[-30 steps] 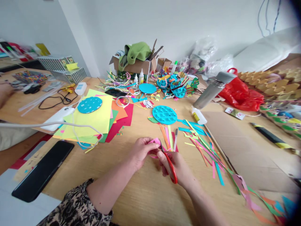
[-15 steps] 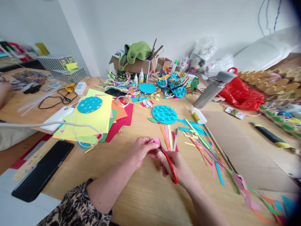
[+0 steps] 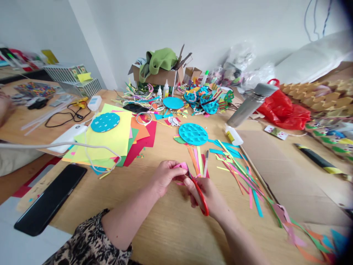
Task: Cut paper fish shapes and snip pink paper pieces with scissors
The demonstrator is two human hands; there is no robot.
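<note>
Between the thumb and fingers of my left hand [image 3: 165, 176] is a small piece of pink paper [image 3: 181, 166]. My right hand [image 3: 205, 191] grips red-handled scissors [image 3: 200, 195], whose blades meet the pink paper's right edge; how far apart the blades are is hard to see. Just beyond my hands lie orange, pink and yellow paper strips [image 3: 200, 162] and a pen [image 3: 206, 162]. A blue textured oval [image 3: 193, 134] rests farther back, with a green paper fish [image 3: 179, 140] partly under its left side.
Coloured paper sheets [image 3: 110, 143] are stacked at left, near a black phone [image 3: 51, 198]. Loose strips [image 3: 248, 176] spread to the right beside flat cardboard [image 3: 289, 180]. A glue bottle [image 3: 234, 135], a steel flask [image 3: 250, 105] and a utility knife [image 3: 317, 159] lie around. Another person's hand [image 3: 4, 106] shows far left.
</note>
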